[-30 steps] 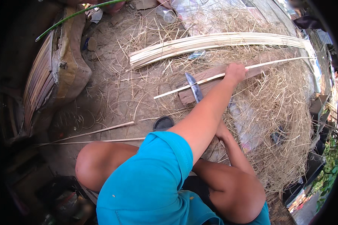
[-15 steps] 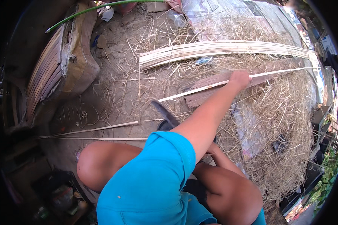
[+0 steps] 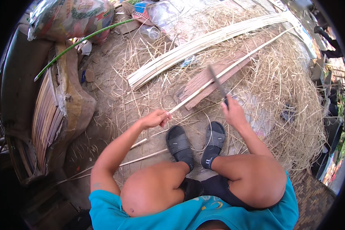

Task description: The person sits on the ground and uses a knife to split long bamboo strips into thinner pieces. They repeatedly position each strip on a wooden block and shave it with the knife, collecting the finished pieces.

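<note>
My left hand (image 3: 156,118) is closed around the near end of a long, pale split-wood strip (image 3: 237,64), which looks like bamboo. The strip slants away to the far right, passing over a weathered brown plank (image 3: 196,81). In my right hand (image 3: 235,112) is the dark handle of a knife (image 3: 217,82). Its blade crosses the strip above the plank; whether the edge touches the strip I cannot tell. Beyond the plank lies a thick bundle of similar pale strips (image 3: 203,44).
Curly shavings (image 3: 283,92) heap up on the right. My sandalled feet (image 3: 179,142) stand below the plank. To the left are a worn, torn piece of furniture (image 3: 74,92), a green stalk (image 3: 76,44) and a stuffed sack (image 3: 76,19). Loose strips (image 3: 143,157) lie beside my left knee.
My left hand has come back from farther along the strip to its near end. The knife has moved from beneath my left arm up and right, over the strip. My view has shifted.
</note>
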`<state>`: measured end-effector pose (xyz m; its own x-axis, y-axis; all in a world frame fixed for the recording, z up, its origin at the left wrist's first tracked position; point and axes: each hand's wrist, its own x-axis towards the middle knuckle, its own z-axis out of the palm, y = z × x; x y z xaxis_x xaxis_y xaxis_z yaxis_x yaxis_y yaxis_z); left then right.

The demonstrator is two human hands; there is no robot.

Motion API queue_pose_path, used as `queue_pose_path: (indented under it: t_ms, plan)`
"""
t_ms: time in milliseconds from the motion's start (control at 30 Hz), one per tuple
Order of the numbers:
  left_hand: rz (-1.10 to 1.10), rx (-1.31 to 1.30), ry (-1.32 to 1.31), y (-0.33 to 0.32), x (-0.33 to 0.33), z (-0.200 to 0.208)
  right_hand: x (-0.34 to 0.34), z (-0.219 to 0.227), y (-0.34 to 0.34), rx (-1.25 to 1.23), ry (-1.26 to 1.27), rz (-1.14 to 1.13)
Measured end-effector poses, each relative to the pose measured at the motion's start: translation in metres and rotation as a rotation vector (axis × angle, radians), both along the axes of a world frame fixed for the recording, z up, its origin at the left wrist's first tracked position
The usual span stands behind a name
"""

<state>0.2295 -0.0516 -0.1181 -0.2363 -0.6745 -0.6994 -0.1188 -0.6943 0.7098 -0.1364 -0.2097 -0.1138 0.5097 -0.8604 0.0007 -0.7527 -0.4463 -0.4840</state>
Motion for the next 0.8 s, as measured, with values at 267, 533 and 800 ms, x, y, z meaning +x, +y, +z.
queue_pose_path:
  t_ms: [267, 533, 800]
  plan:
    - [0.371, -0.020, 0.258, 0.040, -0.017, -0.032, -0.068, 0.000, -0.106, 0.055, 0.159, -0.345]
    - [0.089, -0.559, -0.761, 0.058, -0.049, -0.006, -0.003, 0.004, -0.013, -0.079, 0.125, 0.351]
    - [0.040, -0.435, -0.799, 0.018, -0.043, 0.004, 0.006, 0.004, -0.040, 0.087, 0.097, 0.008]
